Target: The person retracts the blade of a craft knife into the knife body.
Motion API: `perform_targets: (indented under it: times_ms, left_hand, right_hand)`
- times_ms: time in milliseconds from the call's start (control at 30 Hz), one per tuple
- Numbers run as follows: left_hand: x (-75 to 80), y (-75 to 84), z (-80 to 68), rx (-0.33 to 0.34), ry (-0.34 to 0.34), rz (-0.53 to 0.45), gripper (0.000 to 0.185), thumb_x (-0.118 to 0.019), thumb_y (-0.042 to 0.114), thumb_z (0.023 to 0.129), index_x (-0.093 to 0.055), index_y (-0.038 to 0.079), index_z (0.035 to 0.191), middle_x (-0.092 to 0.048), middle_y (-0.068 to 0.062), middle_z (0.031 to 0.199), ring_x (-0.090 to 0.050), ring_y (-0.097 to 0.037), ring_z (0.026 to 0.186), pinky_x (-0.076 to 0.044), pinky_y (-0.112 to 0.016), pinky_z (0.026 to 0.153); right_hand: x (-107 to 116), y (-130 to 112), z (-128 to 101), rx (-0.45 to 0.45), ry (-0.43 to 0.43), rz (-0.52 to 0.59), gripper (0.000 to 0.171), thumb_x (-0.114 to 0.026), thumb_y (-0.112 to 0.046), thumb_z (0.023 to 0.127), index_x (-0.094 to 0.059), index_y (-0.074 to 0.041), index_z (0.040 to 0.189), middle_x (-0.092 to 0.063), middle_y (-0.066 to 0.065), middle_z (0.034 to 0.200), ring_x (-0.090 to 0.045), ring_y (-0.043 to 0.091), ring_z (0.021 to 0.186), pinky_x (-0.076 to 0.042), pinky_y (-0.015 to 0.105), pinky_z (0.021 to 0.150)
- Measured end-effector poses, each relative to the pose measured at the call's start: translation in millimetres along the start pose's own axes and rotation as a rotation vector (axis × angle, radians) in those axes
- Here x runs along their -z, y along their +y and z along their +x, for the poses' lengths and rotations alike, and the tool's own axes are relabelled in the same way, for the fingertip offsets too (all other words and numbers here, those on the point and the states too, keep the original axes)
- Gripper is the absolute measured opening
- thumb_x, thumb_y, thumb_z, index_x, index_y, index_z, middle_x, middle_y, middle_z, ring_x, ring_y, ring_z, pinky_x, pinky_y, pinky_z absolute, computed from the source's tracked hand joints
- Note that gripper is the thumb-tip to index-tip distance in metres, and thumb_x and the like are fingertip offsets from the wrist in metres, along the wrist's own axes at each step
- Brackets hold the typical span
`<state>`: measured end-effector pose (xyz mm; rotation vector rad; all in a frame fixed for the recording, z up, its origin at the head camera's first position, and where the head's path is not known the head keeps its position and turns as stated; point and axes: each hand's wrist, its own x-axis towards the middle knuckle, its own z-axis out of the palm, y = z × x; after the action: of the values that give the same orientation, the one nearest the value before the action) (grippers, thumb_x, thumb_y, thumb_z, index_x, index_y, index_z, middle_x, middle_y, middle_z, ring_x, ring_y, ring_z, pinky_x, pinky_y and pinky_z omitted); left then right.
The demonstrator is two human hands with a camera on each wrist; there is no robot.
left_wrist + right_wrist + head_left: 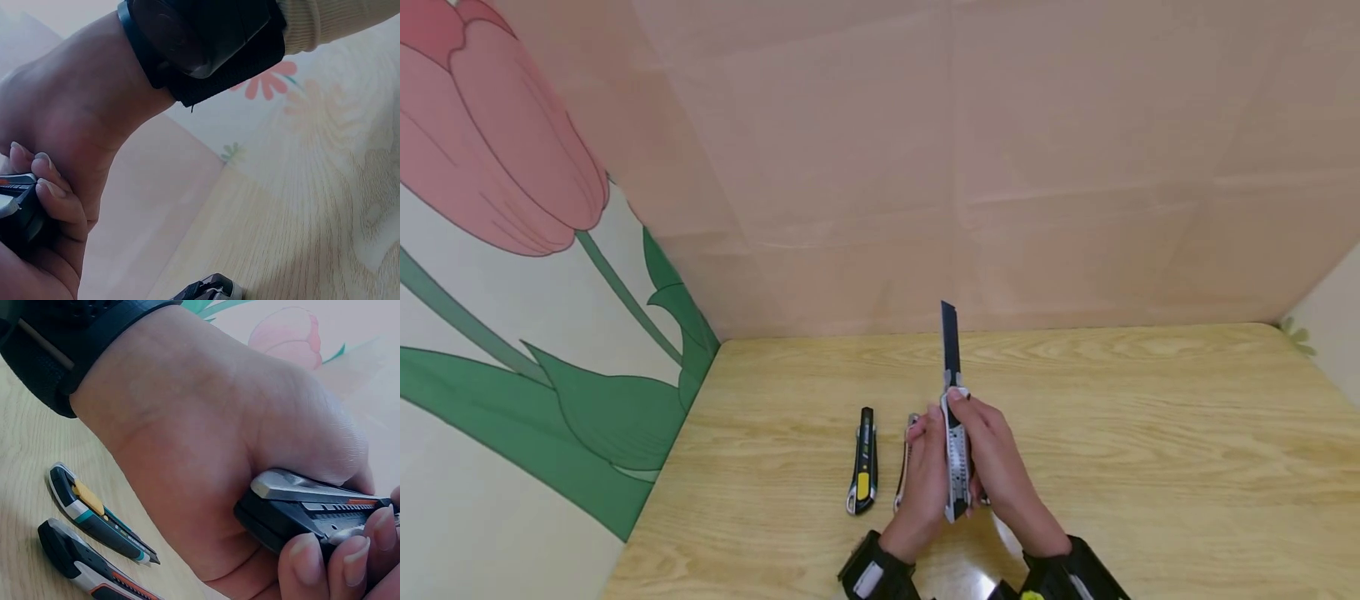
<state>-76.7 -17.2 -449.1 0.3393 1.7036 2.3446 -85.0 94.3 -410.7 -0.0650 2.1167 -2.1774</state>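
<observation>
Both hands are round a utility knife point(957, 458) with a silver-and-black body, held over the table with its long dark blade point(951, 342) pointing away from the person. My left hand point(925, 479) grips the body from the left side. From the other side my right hand point(1000, 458) holds it, thumb lying on top near the blade end. The right wrist view shows the knife's rear end against the palm, with curled fingertips along its side. Part of another knife point(901, 483) shows behind the left hand, the rest hidden.
A black utility knife with a yellow slider point(863, 458) lies on the wooden table point(1150, 433) left of the hands. In the right wrist view, a teal-trimmed knife point(103, 515) lies beside an orange-trimmed knife point(94, 565). A pinkish sheet point(1000, 167) covers the wall behind.
</observation>
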Motion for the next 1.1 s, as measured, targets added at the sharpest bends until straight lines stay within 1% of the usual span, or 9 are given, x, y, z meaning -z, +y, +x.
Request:
perform_targets:
  times_ms: [67,133,267,367,533,700,800,967,1100]
  left_hand:
    - [-0.3,0.3,-0.3,0.002,0.005,0.012,0.061,-0.015,0.059,0.109,-0.056,0.025,0.140,-0.057,-0.007,0.076,-0.053,-0.017,0.051,-0.046,-0.026,0.038]
    - [-0.8,0.6,-1.2,-0.002,0.018,0.030,0.060,-0.016,0.058,0.110,-0.057,0.025,0.139,-0.058,-0.007,0.076,-0.054,-0.016,0.051,-0.047,-0.025,0.038]
    - [-1.9,0.5,-2.5,-0.025,0.053,0.080,0.056,-0.017,0.054,0.112,-0.057,0.027,0.139,-0.059,-0.006,0.076,-0.055,-0.015,0.051,-0.048,-0.024,0.039]
    - [-2.9,0.0,-2.3,-0.033,0.094,0.103,0.054,-0.018,0.052,0.112,-0.058,0.026,0.137,-0.059,-0.004,0.076,-0.055,-0.014,0.053,-0.048,-0.023,0.041]
    - [-3.1,-0.1,-1.5,-0.043,0.121,0.089,0.053,-0.018,0.049,0.113,-0.060,0.022,0.132,-0.058,-0.003,0.075,-0.055,-0.015,0.053,-0.049,-0.024,0.041]
    - [-2.2,-0.4,-1.1,-0.044,0.108,0.096,0.051,-0.018,0.050,0.113,-0.058,0.027,0.135,-0.057,-0.003,0.077,-0.056,-0.013,0.053,-0.049,-0.023,0.041]
    - [-1.6,-1.2,-0.6,-0.043,0.102,0.096,0.051,-0.018,0.051,0.112,-0.058,0.029,0.136,-0.057,-0.004,0.078,-0.055,-0.013,0.054,-0.049,-0.024,0.041]
    - [-1.9,-2.0,0.8,-0.045,0.107,0.071,0.053,-0.019,0.051,0.112,-0.060,0.025,0.133,-0.057,-0.004,0.077,-0.055,-0.014,0.052,-0.048,-0.025,0.039]
    - [-2.3,-1.3,1.1,-0.035,0.112,0.065,0.054,-0.019,0.053,0.112,-0.060,0.024,0.132,-0.057,-0.003,0.077,-0.054,-0.013,0.052,-0.048,-0.024,0.040]
  right_hand:
    - [-0.6,0.8,0.8,0.014,-0.008,-0.002,0.059,-0.035,-0.052,0.111,-0.068,-0.003,0.107,-0.073,0.012,0.095,-0.066,0.030,0.083,-0.054,0.032,0.059]
    - [-1.6,1.1,1.1,0.027,-0.004,-0.002,0.059,-0.035,-0.051,0.111,-0.069,-0.003,0.105,-0.074,0.012,0.094,-0.066,0.030,0.085,-0.054,0.032,0.066]
    - [-3.6,1.3,0.7,0.064,0.003,0.007,0.058,-0.036,-0.046,0.112,-0.069,0.000,0.102,-0.075,0.013,0.091,-0.067,0.031,0.085,-0.054,0.031,0.072]
    - [-4.6,1.8,0.0,0.091,-0.005,0.016,0.054,-0.038,-0.042,0.113,-0.068,0.002,0.103,-0.075,0.015,0.091,-0.068,0.031,0.085,-0.054,0.030,0.075]
    - [-5.8,3.0,-0.4,0.111,-0.029,0.021,0.050,-0.039,-0.040,0.113,-0.064,0.003,0.107,-0.074,0.015,0.093,-0.067,0.031,0.086,-0.053,0.029,0.077]
    - [-4.5,4.2,0.6,0.123,-0.048,0.020,0.050,-0.037,-0.039,0.113,-0.063,0.003,0.107,-0.074,0.016,0.094,-0.067,0.031,0.086,-0.053,0.029,0.078]
    - [-4.5,4.2,0.7,0.120,-0.036,0.025,0.048,-0.037,-0.036,0.114,-0.062,0.004,0.108,-0.074,0.016,0.094,-0.067,0.030,0.085,-0.053,0.029,0.076]
    - [-4.8,3.0,-0.3,0.124,-0.014,0.006,0.044,-0.038,-0.031,0.113,-0.063,0.004,0.107,-0.073,0.016,0.094,-0.066,0.028,0.084,-0.054,0.029,0.072]
    - [-4.9,2.4,-0.9,0.110,-0.022,0.003,0.044,-0.038,-0.031,0.113,-0.064,0.004,0.108,-0.072,0.016,0.095,-0.065,0.028,0.085,-0.053,0.028,0.074]
